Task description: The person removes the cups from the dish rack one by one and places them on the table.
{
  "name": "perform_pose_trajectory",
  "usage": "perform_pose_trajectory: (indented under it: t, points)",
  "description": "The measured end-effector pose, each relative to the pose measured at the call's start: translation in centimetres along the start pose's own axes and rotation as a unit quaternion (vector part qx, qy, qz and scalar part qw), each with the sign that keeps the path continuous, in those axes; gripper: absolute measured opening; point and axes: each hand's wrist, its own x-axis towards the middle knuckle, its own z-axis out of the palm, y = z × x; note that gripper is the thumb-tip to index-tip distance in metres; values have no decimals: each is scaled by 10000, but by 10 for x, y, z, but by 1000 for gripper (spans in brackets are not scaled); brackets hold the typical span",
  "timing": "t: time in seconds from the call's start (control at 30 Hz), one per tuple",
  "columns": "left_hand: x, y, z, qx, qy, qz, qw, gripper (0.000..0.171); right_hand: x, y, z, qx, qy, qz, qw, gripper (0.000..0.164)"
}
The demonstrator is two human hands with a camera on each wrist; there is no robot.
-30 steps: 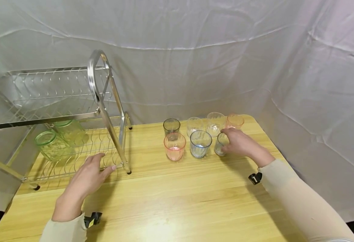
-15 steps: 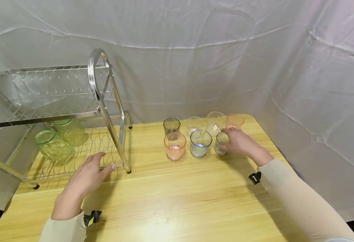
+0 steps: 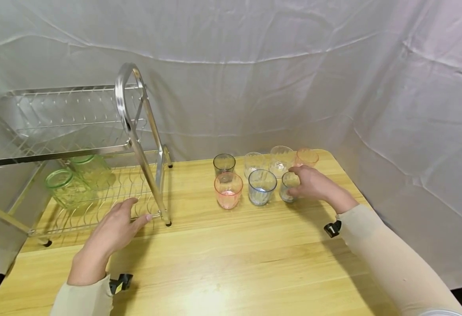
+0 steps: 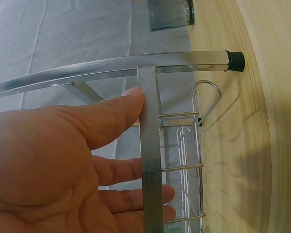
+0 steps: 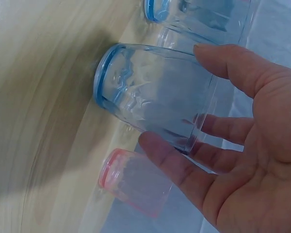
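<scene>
My right hand (image 3: 314,186) is around a small bluish drinking glass (image 5: 150,97) that stands upright on the table. In the right wrist view, the thumb lies at one side of the glass near its rim and the fingers at the other. Beside it, to the left, stands a blue-rimmed glass (image 3: 261,188). My left hand (image 3: 114,228) is at the front right of a metal dish rack (image 3: 142,162), its fingers extended and holding nothing. In the left wrist view, the fingers pass behind a flat rack bar (image 4: 150,145); whether they touch it, I cannot tell.
Left of the blue-rimmed glass stands a pink glass (image 3: 228,193). Behind are a dark glass (image 3: 224,163), two clear glasses (image 3: 254,162) and an orange-pink glass (image 3: 307,157). Two green glasses (image 3: 70,191) lie tilted on the rack's lower shelf. A grey cloth (image 3: 231,101) hangs behind the table (image 3: 231,259).
</scene>
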Motion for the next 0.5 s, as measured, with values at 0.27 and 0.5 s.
perform_pose_trajectory:
  t: [0.27,0.5]
  points:
    - [1,0,1,54,98,38,9999,90,0,0,0,51,-47,169,9998,81]
    - [1,0,1,77,136,70,9999,89,1,1,-1,39,-119,54,9999,79]
